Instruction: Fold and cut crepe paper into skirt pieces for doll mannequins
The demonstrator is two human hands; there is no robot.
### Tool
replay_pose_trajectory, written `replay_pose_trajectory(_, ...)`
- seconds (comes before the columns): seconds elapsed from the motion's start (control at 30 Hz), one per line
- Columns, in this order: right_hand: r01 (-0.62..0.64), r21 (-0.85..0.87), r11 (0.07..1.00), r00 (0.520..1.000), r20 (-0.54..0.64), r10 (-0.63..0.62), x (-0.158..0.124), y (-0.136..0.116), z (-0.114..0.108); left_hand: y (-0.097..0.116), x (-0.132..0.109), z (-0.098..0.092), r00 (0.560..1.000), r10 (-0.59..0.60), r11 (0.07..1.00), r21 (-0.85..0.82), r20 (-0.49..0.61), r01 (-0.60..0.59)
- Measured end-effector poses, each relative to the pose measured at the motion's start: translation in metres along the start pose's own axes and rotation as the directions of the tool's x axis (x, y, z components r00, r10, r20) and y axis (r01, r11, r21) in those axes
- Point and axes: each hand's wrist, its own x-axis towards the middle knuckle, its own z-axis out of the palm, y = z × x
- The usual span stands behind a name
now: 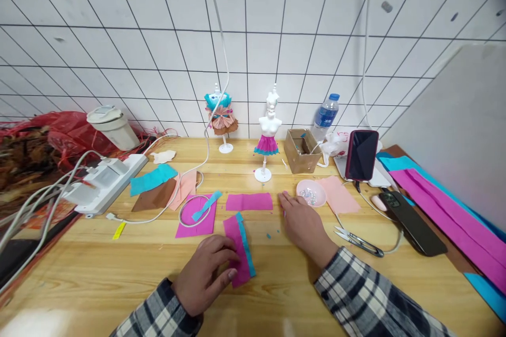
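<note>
1. Nearest us: our left hand (207, 271), curled over the left edge of the pink piece (233, 253) at near centre; can't tell if thumb and fingers clamp it.
2. Blue strip (247, 247) runs along its right edge. Looks light, soft, easily creased; we'd pinch the plain pink edge, gently.
3. Our right hand (302, 221): palm down, fingers extended, beside the dish (323, 195); can't tell what's underneath.
4. Farther: flat pink strip (249, 201), then dressed mannequin (270, 125).
</note>
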Motion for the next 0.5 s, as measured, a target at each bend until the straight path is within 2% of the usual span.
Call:
replay_pose_trajectory(0.2,0.070,0.187,0.980,0.997,0.023,-0.076,-0.039,-0.026,0.007,0.001,0.001,-0.001,1.000,0.004,1.000,-0.006,0.023,-0.004)
replay_pose_trajectory(0.3,0.127,0.220,0.967,0.991,0.006,-0.132,-0.053,-0.039,0.011,0.001,0.002,-0.001,1.000,-0.003,1.000,-0.013,0.025,0.003)
replay_pose_trajectory(0.5,0.170,0.259,0.951,0.985,-0.008,-0.174,-0.056,-0.034,0.016,0.000,0.000,0.001,1.000,-0.009,1.000,-0.028,0.002,0.009)
